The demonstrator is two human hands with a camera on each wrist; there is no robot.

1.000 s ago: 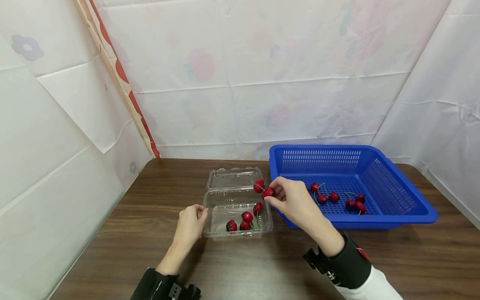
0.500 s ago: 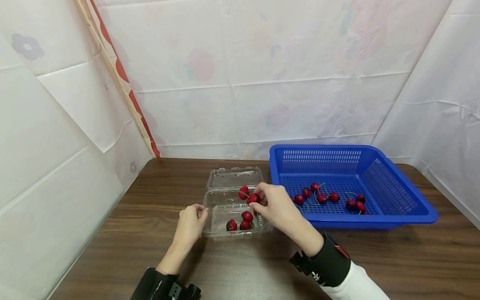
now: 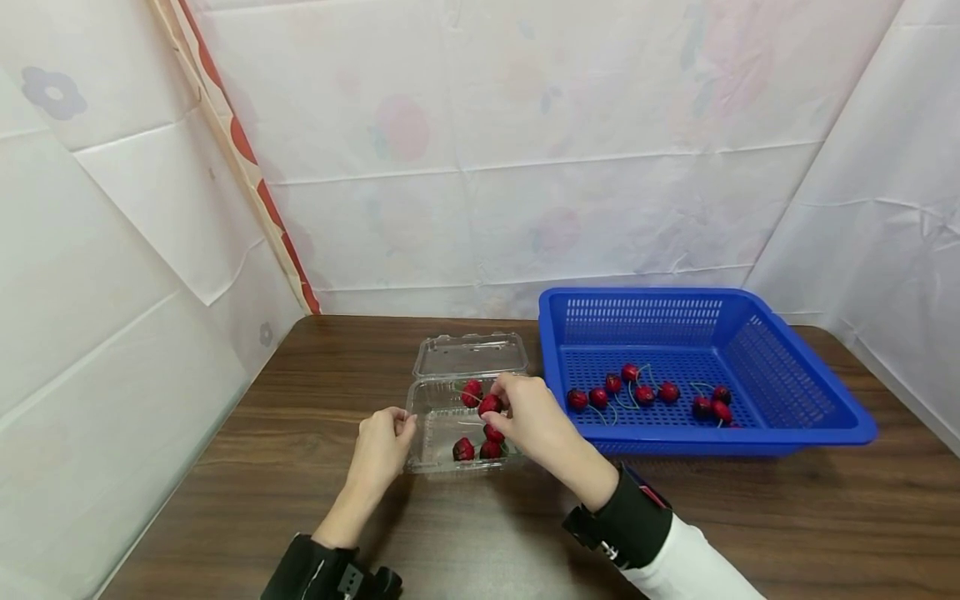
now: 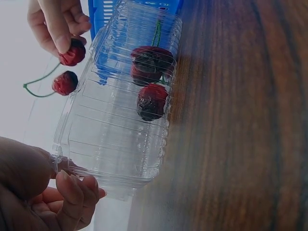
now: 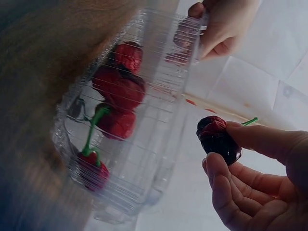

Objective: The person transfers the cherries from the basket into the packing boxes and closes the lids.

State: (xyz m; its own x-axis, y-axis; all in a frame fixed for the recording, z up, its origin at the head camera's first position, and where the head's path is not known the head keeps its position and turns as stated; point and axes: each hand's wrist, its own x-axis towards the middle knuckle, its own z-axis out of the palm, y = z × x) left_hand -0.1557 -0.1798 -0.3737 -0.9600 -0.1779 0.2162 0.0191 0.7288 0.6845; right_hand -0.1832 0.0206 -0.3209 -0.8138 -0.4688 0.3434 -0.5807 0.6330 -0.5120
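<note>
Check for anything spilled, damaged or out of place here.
Nothing looks spilled: the cherries lie in the blue basket or clear container, bar the stem-joined pair the right hand holds. Oddly, the left wrist view shows that pair wrinkled and dark-patched; whether damaged, I cannot tell.

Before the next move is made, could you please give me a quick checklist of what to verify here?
1. Grip on the cherry pair: ok; the right hand pinches one cherry, and the second cherry is joined to it by a green stem.
2. Container steadied: ok; the left hand grips the left edge of the clear container.
3. Lid out of the way: ok; the lid is folded open at the back.
4. Room inside: ok; the cherries inside lie toward the near side.
5. Pair low enough to release: not ok; it appears above the rim.
6. Basket emptied: not ok; cherries lie in the blue basket.
</note>
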